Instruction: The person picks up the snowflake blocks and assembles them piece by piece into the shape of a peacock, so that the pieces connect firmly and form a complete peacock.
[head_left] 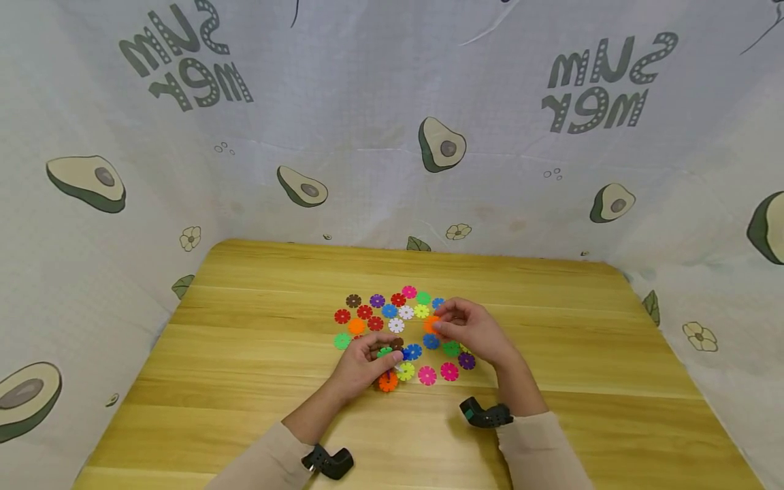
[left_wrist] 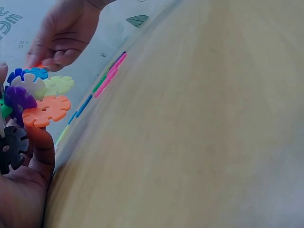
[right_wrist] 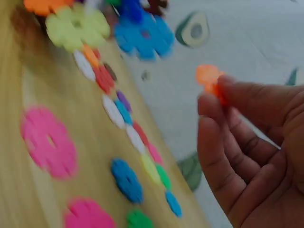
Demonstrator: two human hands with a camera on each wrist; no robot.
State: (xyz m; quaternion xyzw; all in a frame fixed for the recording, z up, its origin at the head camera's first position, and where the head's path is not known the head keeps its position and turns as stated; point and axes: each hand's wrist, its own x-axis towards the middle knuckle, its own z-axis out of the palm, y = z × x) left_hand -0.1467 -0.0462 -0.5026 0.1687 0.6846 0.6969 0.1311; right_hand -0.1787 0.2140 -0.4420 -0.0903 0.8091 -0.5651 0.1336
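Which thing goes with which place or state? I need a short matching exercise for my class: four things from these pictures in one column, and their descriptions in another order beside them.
Column 1
1. Left hand
2. Right hand
3. Wooden table
4. Hanging cloth

Column 2
A. Printed with avocados
B. Holds a multicoloured cluster of joined discs
C. Has loose discs lying on it
D. Pinches an orange disc

Pairs: 1-B, 2-D, 3-C, 4-A
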